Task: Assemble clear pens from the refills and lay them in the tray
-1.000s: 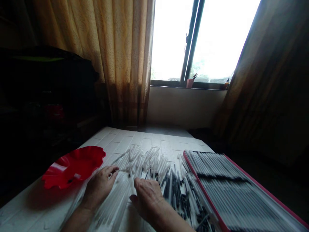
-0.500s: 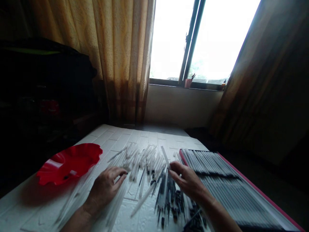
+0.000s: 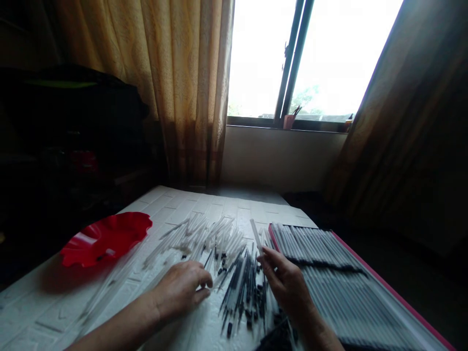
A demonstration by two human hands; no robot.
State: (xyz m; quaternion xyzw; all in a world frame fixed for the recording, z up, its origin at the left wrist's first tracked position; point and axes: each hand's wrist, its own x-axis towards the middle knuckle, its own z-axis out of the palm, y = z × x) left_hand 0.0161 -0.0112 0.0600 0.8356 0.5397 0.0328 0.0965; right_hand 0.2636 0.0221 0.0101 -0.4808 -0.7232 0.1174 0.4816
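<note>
My right hand is closed on a clear plastic tube, pinched near its lower end and pointing up and away. My left hand hovers low over the table, fingers curled with a gap to the thumb. Nothing shows between them. Beyond it, many loose clear tubes lie in a spread heap, with small black caps at its near side. Thin dark sticks, some black-ended, are heaped between my hands. Right of my right hand, a red-edged box holds rows of filled tubes.
A red wavy-rimmed bowl sits at the left of the white brick-patterned table. More long clear tubes lie in front of it. Behind are curtains and a window, with a pink cup on the sill.
My left hand has moved right and nearer to me, toward the dark sticks. My right hand still grips the tube, nearly in place. The view has shifted slightly.
</note>
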